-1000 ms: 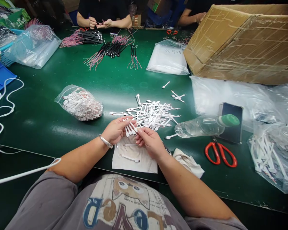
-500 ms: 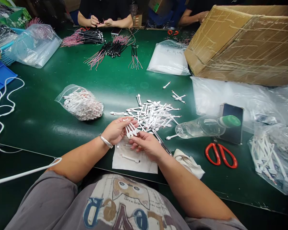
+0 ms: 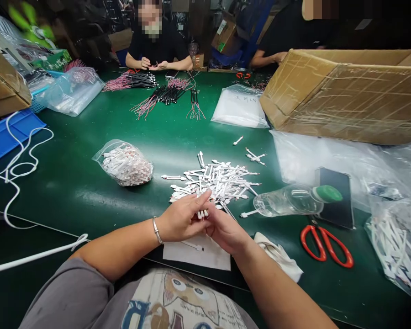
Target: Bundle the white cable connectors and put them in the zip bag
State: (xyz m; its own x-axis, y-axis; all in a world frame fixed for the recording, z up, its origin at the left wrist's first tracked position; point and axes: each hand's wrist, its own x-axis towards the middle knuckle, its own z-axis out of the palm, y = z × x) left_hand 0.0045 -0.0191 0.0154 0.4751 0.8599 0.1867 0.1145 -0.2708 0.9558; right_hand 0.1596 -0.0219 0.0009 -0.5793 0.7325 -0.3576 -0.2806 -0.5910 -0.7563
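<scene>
My left hand [image 3: 181, 218] and my right hand [image 3: 226, 227] meet around a small bunch of white connectors [image 3: 202, 214]. Fingers of both are closed about the bunch, and most of it is hidden; only its ends show between them. Just beyond lies a loose pile of short white cables [image 3: 222, 180]. Under my hands is a flat white bag [image 3: 212, 257] with one white cable [image 3: 193, 246] on it. A clear bag packed with white cables [image 3: 126, 164] sits to the left of the pile.
To the right are a bottle with a green cap [image 3: 287, 201], a dark phone [image 3: 336, 196], red-handled scissors [image 3: 324, 244] and a white cloth [image 3: 277, 256]. A large cardboard box [image 3: 356, 93] stands behind them. Across the table, a person's hands [image 3: 154, 65] are near black cables [image 3: 167, 93].
Both hands have closed together over the bunch, which was fanned out between them before. The head view has tilted up, showing more of the far side.
</scene>
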